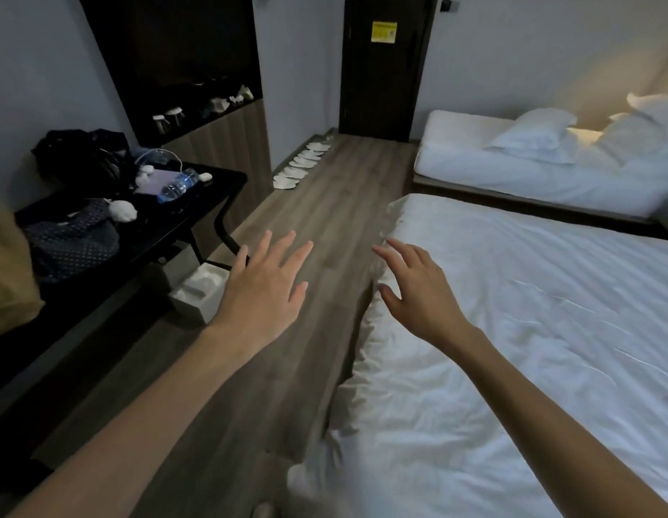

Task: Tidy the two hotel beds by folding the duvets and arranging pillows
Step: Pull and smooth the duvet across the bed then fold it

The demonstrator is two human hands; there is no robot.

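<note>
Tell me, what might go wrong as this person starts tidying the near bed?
1. The duvet already hangs over the bed's edge toward the wooden floor; a careless pull could drag it down.
2. Neither the left hand nor the right hand holds anything yet, so a one-sided grab may fold it crooked.
3. The cluttered black table stands close across the aisle; a swinging elbow might knock the water bottle off.
</note>
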